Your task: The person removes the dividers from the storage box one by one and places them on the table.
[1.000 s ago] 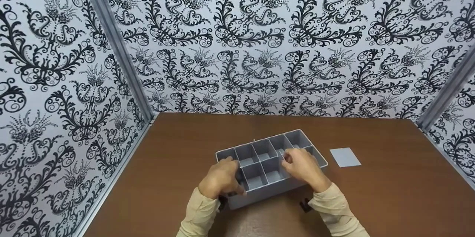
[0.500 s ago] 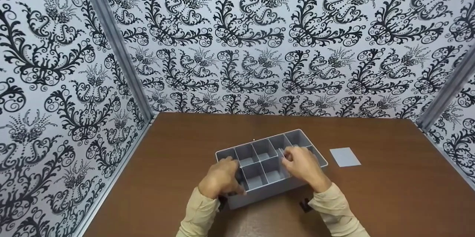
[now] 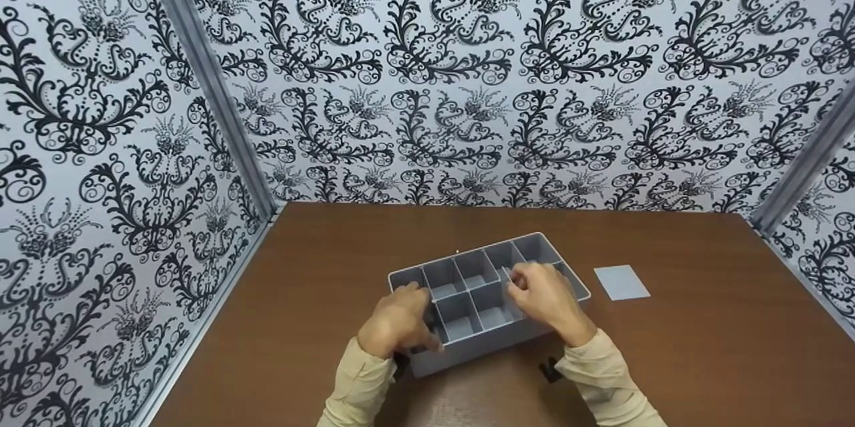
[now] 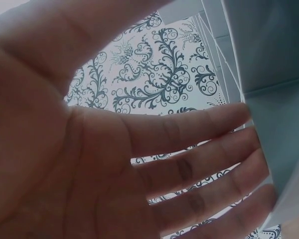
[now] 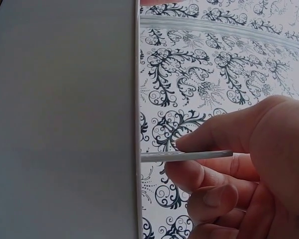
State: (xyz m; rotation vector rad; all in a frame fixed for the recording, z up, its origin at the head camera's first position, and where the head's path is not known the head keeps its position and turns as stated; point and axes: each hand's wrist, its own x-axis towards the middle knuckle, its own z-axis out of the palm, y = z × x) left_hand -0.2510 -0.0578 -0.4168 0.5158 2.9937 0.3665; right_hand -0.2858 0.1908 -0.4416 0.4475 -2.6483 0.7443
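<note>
Right hand (image 3: 544,297): thumb and fingers pinching the edge of a thin gray divider (image 5: 187,156), which projects past the rim of a gray box (image 3: 477,348), toward that box's right end. Box upright, compartments facing up, two rows of five; long axis oblique, left end nearer the wearer, right end farther off. Left hand (image 3: 395,320) over the box's left end: fingers straight, slightly spread, tips at the box wall; thumb apart, at the near side. Both forearms come in from the near side of the box, in cream sleeves (image 3: 604,373). Bench (image 3: 320,266) under the box, brown, wood-grained. White sheet (image 3: 622,282) lying flat, right of the box. Beyond the box, wall (image 3: 467,46) in black scrollwork on white; metal post (image 3: 207,73) leftward.
</note>
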